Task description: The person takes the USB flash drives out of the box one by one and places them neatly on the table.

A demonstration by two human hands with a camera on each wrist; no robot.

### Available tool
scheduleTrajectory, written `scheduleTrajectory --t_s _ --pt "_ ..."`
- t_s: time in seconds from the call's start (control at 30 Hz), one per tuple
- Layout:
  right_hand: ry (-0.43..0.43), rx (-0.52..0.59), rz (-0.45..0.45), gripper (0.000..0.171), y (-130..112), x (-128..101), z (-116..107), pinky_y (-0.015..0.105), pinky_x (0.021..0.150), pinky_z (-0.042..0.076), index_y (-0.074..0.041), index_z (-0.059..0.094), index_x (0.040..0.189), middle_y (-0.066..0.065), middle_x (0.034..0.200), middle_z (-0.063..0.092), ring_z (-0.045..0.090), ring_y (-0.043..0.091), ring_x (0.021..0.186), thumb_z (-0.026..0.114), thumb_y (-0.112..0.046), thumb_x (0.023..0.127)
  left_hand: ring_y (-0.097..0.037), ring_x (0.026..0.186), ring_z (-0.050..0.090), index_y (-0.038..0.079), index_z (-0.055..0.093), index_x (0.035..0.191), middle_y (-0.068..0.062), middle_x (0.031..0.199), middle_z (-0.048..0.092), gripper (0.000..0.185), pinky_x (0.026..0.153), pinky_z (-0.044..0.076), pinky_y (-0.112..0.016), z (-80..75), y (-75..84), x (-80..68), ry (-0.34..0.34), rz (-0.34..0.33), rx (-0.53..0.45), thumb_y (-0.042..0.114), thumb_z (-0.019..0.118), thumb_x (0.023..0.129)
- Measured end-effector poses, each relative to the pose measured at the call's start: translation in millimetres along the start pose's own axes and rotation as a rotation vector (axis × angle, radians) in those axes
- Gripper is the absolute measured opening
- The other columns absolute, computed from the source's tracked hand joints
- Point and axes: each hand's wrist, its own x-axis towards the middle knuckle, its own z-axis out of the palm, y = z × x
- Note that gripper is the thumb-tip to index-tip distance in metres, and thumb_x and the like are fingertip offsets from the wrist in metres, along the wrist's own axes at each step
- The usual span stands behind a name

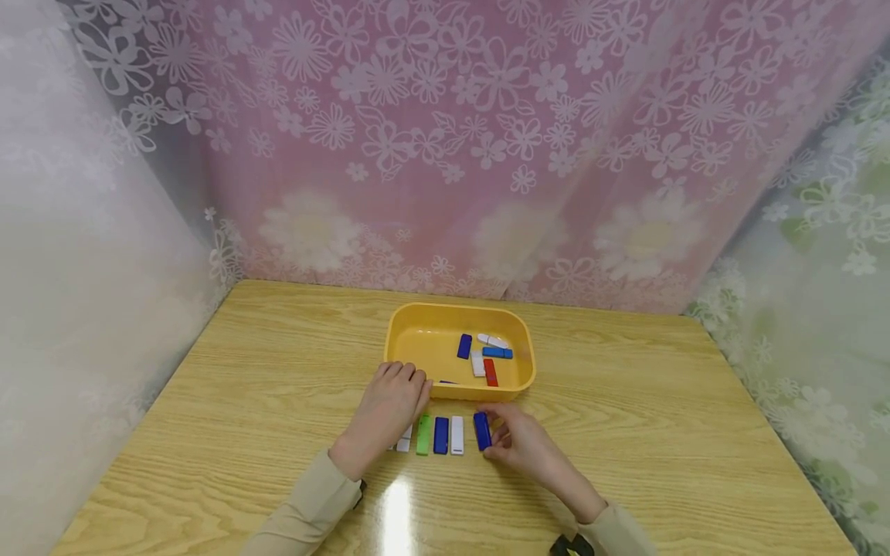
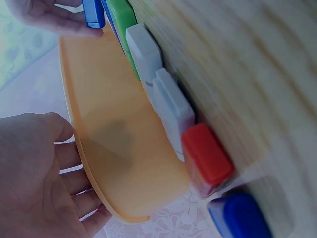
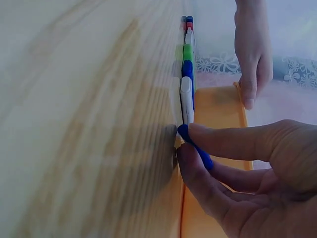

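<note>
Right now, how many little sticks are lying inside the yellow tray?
5, possibly more. In the yellow tray: a dark blue stick, a white stick, a light blue stick, another white stick and a red stick. The near wall may hide another.

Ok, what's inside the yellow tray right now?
In the yellow tray lie a dark blue piece, two white ones, a lighter blue one and a red piece. Its near wall hides most of another dark piece.

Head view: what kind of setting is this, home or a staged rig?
Probably a staged tabletop booth, not a lived-in room. Floral curtains close in a bare wooden table on three sides, and the only props are a yellow tray and a row of small coloured blocks.
</note>
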Motion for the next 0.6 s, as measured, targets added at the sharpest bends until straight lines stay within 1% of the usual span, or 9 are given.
scheduleTrajectory --t_s 0.27,0.47,0.6 --pt "-0.01 -0.135 0.015 0.052 -1.6 4.6 3.4 0.021 0.061 0.047 -0.003 0.067 0.124 0.002 0.097 0.059 0.056 0.011 0.073 0.088 -0.01 0.078 -0.023 0.075 0.06 0.009 0.064 0.08 -0.003 0.075 0.06 0.026 0.08 0.05 -0.039 0.3 0.2 0.0 0.005 -0.005 -0.004 0.021 0.059 0.103" --pt "-0.019 -0.212 0.013 0.052 -2.8 7.3 6.6 0.022 0.06 0.044 -0.004 0.068 0.124 0.0 0.096 0.056 0.051 0.01 0.073 0.089 -0.014 0.077 -0.023 0.075 0.06 0.008 0.064 0.08 -0.003 0.074 0.06 0.026 0.08 0.05 -0.039 -0.2 0.6 0.1 0.015 -0.008 -0.002 0.021 0.06 0.102" --pt "-0.012 -0.23 0.004 0.052 -2.6 7.9 7.5 0.022 0.059 0.043 -0.005 0.068 0.124 0.0 0.097 0.055 0.05 0.009 0.072 0.09 -0.014 0.077 -0.023 0.074 0.06 0.008 0.063 0.079 -0.003 0.073 0.059 0.026 0.079 0.05 -0.038 -0.1 0.7 0.3 0.026 -0.004 0.005 0.02 0.061 0.101"
